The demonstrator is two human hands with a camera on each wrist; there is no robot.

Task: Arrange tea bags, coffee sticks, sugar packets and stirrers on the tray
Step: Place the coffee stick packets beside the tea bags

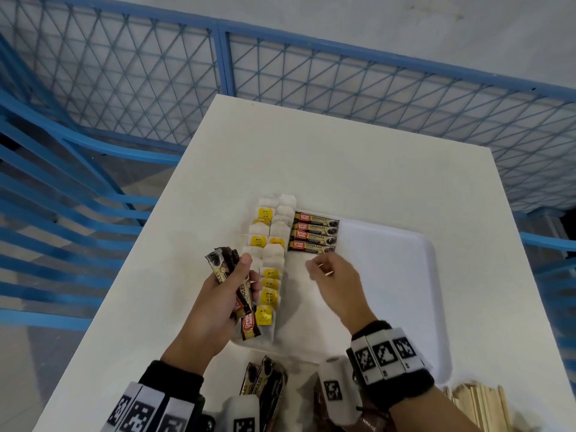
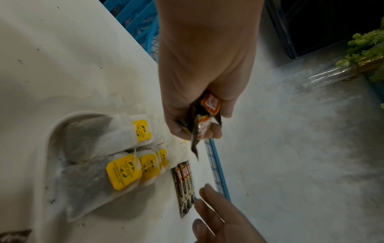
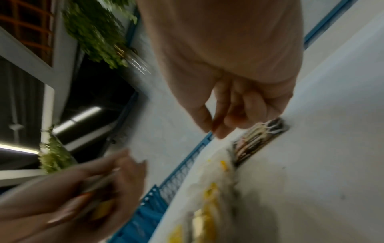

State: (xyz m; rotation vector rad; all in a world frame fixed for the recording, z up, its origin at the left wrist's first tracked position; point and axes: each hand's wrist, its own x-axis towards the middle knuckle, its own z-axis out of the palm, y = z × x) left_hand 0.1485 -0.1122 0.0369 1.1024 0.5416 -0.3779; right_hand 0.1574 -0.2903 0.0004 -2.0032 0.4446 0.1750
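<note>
Left grip clutches brown coffee sticks (orange logo); right grip loosely curled, holding nothing.

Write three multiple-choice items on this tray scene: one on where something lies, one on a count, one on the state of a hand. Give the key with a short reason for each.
1. Where do the tea bags lie on the tray?
A. along its left side
B. in its right half
C. off it, by the stirrers

2. How many coffee sticks lie flat in the row on the tray?
A. two
B. four
C. seven

3. What is the left hand doing?
A. resting flat on the table
B. pinching one tea bag
C. holding a bunch of coffee sticks

Key:
1 A: the head view shows the yellow-tagged bags in a column down the tray's left side, left of the coffee row.
2 B: four labelled sticks lie stacked side by side.
3 C: its fingers curl round several sticks in a closed grip; the right hand holds nothing visible.
</note>
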